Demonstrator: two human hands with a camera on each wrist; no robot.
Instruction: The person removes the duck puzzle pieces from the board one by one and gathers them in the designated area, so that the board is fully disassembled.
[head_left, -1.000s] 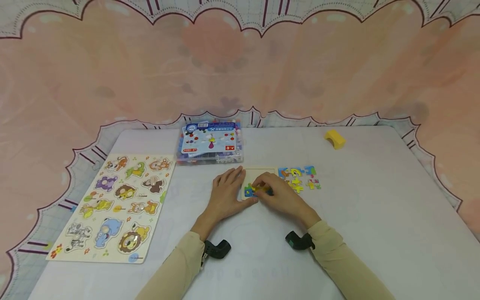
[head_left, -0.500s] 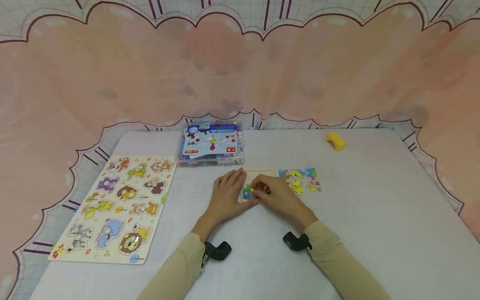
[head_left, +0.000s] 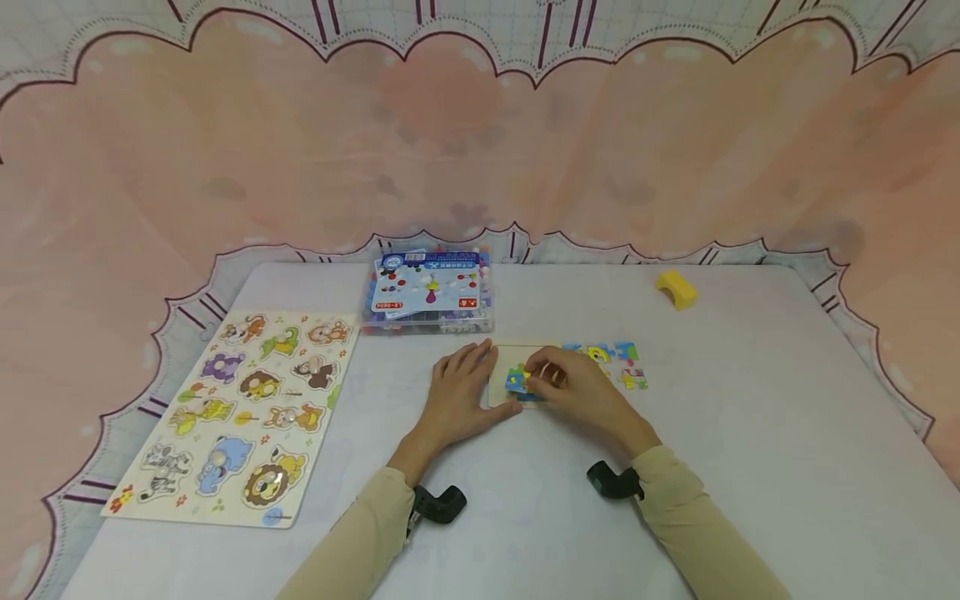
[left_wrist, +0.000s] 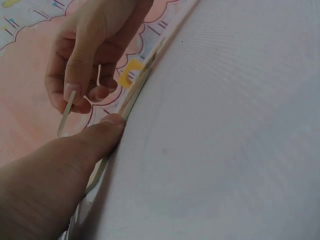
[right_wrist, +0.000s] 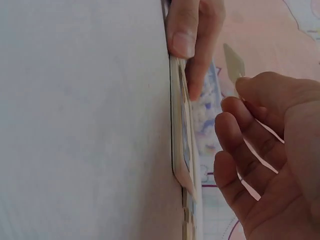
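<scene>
While the left hand [head_left: 459,392] rests with fingers extended along the left side of a small wooden puzzle tray [head_left: 517,352], its thumb touching the near edge, the right hand [head_left: 583,383] pinches a thin puzzle piece [head_left: 517,380], blue and green on its face, between thumb and fingertips. That piece is raised above the tray and tilted. Loose puzzle pieces [head_left: 627,352] lie on the table [head_left: 525,517] just right of the tray, partly hidden by the right hand. Behind stand a clear plastic box [head_left: 427,287] and a yellow arched block [head_left: 677,289]; an animal puzzle board [head_left: 255,443] lies to the left.
</scene>
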